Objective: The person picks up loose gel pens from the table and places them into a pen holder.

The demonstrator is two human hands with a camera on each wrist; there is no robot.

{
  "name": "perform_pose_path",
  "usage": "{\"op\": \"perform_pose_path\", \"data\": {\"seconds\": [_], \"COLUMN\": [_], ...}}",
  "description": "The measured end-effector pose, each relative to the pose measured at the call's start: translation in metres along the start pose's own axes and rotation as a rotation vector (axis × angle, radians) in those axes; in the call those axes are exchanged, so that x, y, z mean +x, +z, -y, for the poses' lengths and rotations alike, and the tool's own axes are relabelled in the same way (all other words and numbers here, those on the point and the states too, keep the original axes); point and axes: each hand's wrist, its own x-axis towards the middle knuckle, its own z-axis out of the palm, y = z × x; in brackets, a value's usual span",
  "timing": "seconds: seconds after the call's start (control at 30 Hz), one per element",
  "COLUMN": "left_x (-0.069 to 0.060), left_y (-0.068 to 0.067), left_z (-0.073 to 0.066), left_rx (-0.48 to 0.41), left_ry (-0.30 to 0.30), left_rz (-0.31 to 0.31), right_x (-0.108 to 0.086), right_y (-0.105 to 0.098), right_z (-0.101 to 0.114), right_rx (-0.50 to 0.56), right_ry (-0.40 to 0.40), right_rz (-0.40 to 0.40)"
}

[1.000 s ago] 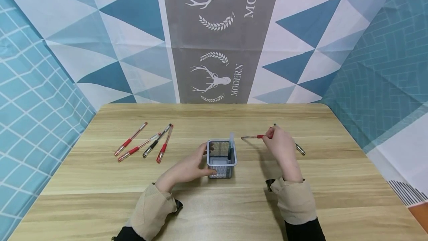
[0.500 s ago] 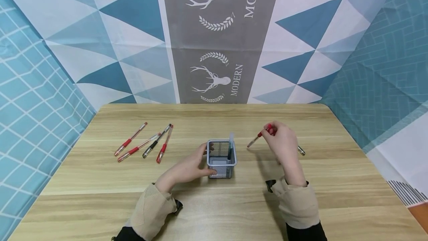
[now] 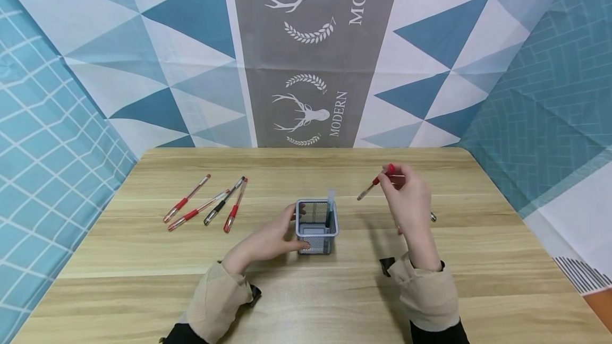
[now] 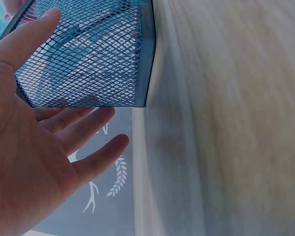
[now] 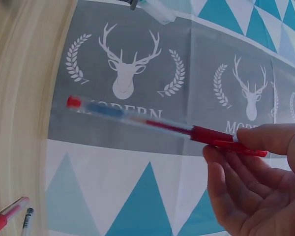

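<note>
A grey mesh pen holder stands upright mid-table with one clear-capped dark pen in it. My left hand holds it from the left, thumb on the near face and fingers round the far side; in the left wrist view the thumb lies against the mesh. Above the table on the right, my right hand pinches a red gel pen between thumb and fingers near one end. In the right wrist view that red pen's clear barrel points away from the hand, slightly blurred.
Several pens lie on the table's left: red pens and a black one. Under the right hand, a black pen's end and a red pen's tip show. Behind the wooden table hangs a patterned cloth.
My right hand has lifted the red pen off the table and tilted it, its far end now pointing down toward the left. The left hand and pen holder have stayed still.
</note>
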Motion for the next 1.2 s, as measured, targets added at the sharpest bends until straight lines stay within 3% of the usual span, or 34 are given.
{"op": "perform_pose_path", "data": {"seconds": [0.53, 0.67, 0.93, 1.2], "left_x": [0.000, 0.000, 0.000, 0.000], "left_y": [0.000, 0.000, 0.000, 0.000], "left_z": [0.000, 0.000, 0.000, -0.001], "left_rx": [0.008, 0.000, 0.010, 0.002], "left_ry": [-0.010, -0.014, -0.016, -0.023], "left_rz": [-0.005, -0.002, -0.003, 0.000], "right_x": [-0.004, -0.006, -0.008, -0.012], "right_y": [0.003, 0.004, 0.014, 0.022], "right_z": [0.004, 0.008, 0.011, 0.013], "right_rx": [0.255, 0.295, 0.323, 0.232], "right_ry": [-0.188, -0.235, -0.309, -0.335], "right_rz": [-0.209, -0.228, -0.119, 0.050]}}
